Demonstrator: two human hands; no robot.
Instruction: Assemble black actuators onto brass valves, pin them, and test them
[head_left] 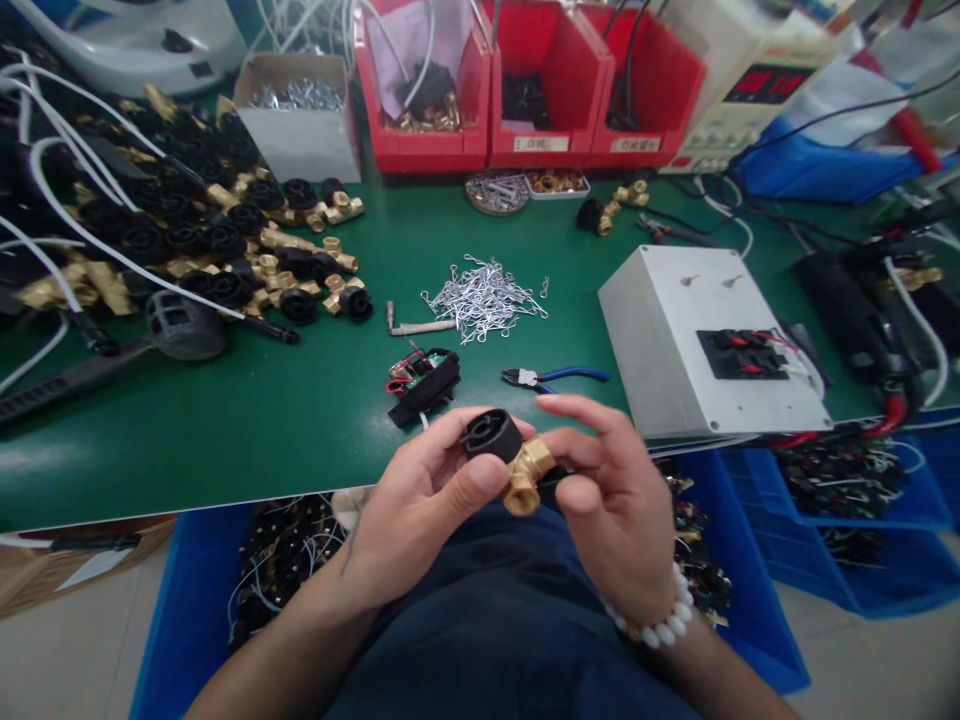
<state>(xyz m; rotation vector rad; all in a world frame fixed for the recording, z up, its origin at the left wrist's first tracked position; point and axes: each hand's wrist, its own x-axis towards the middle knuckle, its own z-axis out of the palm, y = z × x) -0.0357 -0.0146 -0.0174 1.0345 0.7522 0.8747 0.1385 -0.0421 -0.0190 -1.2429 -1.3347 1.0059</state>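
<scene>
My left hand (pixel 420 505) and my right hand (pixel 611 500) hold one brass tee fitting with a black round cap (pixel 510 455) between them, just in front of the green table's near edge (pixel 225 480), above my lap. The left thumb and fingers grip the black cap. The right fingers curl round the brass end, and a white bead bracelet (pixel 664 620) sits on that wrist. On the table just beyond the hands lie a small black module with a circuit board and red wires (pixel 424 383) and blue-handled cutters (pixel 551 377).
A heap of silver wire clips (pixel 484 295) lies mid-table, a pile of brass-and-black fittings (pixel 225 250) at the left, a white box with a black socket (pixel 705 340) at the right. Red bins (pixel 547 140) line the back. Blue crates (pixel 750 600) stand below.
</scene>
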